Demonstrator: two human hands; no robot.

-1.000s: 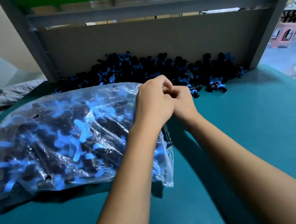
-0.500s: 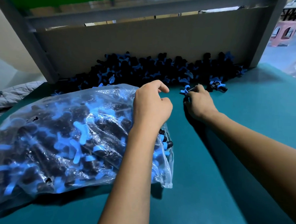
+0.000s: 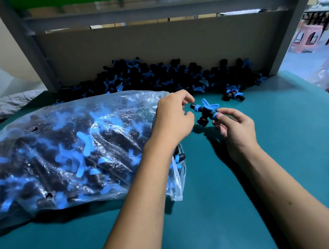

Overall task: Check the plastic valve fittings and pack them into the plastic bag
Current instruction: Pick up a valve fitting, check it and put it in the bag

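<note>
Black valve fitting with blue wing handle and blue collars, held above the table at frame centre, handle up. Clear plastic bag at left, bulging with like fittings (mouth facing right, a few at the opening). Loose pile of fittings across upper centre.

A packing bench in a small factory or workshop. Loose valve fittings heap against a grey metal frame on a teal worktable; a filled plastic bag lies lower left.
</note>
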